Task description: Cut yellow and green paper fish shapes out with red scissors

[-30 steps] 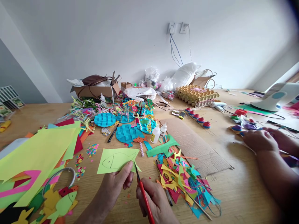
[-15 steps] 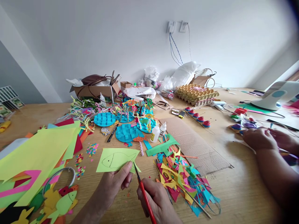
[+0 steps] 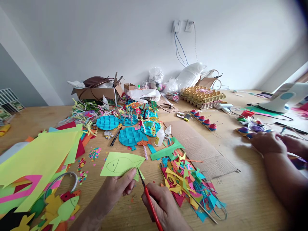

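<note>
My left hand (image 3: 121, 186) pinches the lower edge of a light green sheet of paper (image 3: 108, 159) with a fish drawn on it in dark outline. Red-handled scissors (image 3: 149, 202) are gripped in my right hand (image 3: 162, 202). Their dark blades sit at the paper's right end, beside the drawn tail. Cut paper scraps (image 3: 183, 179) lie in a heap right of my hands. On the left are cut-out paper fish (image 3: 64, 210) and stacked coloured sheets (image 3: 40, 157).
Blue paper discs (image 3: 133, 136), glue bottles (image 3: 159, 138) and a black marker (image 3: 115, 137) lie ahead. Flat cardboard (image 3: 199, 150) and egg trays (image 3: 202, 96) are to the right. Another person's hands (image 3: 269, 142) work at far right among painted pieces.
The paper has tilted slightly, and the scissor blades have shifted a little at its tail end. The other person's hands have moved slightly.
</note>
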`<state>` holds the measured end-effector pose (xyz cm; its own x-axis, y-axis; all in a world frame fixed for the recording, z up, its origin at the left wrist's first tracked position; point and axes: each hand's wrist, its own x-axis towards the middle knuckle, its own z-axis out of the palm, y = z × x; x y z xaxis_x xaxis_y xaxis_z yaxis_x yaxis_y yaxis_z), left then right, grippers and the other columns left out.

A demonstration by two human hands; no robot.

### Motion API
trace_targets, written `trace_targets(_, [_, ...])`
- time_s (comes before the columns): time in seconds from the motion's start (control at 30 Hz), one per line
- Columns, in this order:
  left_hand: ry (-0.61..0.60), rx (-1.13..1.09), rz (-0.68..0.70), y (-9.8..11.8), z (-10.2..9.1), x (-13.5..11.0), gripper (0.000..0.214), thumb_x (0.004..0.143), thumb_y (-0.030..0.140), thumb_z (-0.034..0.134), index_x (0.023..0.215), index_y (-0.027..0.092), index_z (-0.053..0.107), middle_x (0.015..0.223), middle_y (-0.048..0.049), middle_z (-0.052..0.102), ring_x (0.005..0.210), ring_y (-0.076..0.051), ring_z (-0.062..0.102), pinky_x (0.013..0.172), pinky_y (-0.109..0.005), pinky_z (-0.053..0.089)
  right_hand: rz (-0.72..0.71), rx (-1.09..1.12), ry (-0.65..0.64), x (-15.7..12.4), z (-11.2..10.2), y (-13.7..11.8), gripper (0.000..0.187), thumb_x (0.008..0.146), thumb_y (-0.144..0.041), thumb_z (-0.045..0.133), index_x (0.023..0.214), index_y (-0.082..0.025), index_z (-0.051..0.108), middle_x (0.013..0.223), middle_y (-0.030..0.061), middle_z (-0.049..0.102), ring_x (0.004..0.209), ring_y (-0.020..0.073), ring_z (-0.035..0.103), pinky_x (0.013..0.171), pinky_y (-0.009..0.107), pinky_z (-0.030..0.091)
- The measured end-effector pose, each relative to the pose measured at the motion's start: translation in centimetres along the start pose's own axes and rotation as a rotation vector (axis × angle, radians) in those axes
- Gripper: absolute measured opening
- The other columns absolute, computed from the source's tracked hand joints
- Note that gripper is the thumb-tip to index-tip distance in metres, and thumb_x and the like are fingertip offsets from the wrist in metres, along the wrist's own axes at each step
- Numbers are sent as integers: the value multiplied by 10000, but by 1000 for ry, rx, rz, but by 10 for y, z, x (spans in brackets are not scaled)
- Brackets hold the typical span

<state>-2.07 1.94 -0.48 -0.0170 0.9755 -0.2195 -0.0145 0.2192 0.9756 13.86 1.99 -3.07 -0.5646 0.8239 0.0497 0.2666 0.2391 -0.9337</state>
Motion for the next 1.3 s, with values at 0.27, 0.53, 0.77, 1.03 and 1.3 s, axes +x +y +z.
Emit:
trace_targets(0.27, [19, 19, 5, 0, -6, 1, 331, 735, 431, 556, 525, 204, 436, 430, 66, 408, 415, -98, 401, 415, -206, 322, -4, -24, 22, 0, 0, 2, 404, 904, -419, 372, 581, -193, 284, 525, -62, 282, 479, 77, 265, 443, 214, 201])
trace_targets(0.53, [29, 95, 44, 3, -2, -2, 315, 758, 366, 526, 502, 206, 434, 430, 59, 421, 408, -95, 393, 408, -204, 323, 20, 5, 1, -1, 1, -1, 417, 891, -463, 366, 577, -197, 300, 520, -57, 286, 491, 87, 285, 444, 215, 207])
trace_targets(0.77, [2, 54, -6, -1, -4, 0, 335, 748, 408, 534, 504, 206, 427, 435, 65, 412, 419, -97, 406, 429, -207, 329, -1, -36, 25, -1, -1, -3, 379, 888, -386, 388, 580, -196, 275, 526, -60, 286, 492, 82, 272, 452, 212, 207])
trace_targets(1.03, [57, -74, 9, 4, -6, -1, 295, 708, 408, 602, 542, 185, 504, 456, 57, 465, 432, -98, 420, 428, -214, 339, 15, -99, 28, -1, -2, -4, 330, 876, -318, 398, 594, -195, 279, 541, -58, 294, 509, 85, 283, 464, 218, 209])
trace_targets(1.3, [193, -177, 83, 20, -22, 5, 196, 645, 294, 715, 607, 171, 566, 529, 54, 552, 500, -98, 471, 436, -190, 392, 13, -86, 20, -2, -3, -1, 353, 881, -343, 412, 587, -194, 287, 531, -55, 318, 498, 84, 290, 463, 220, 204])
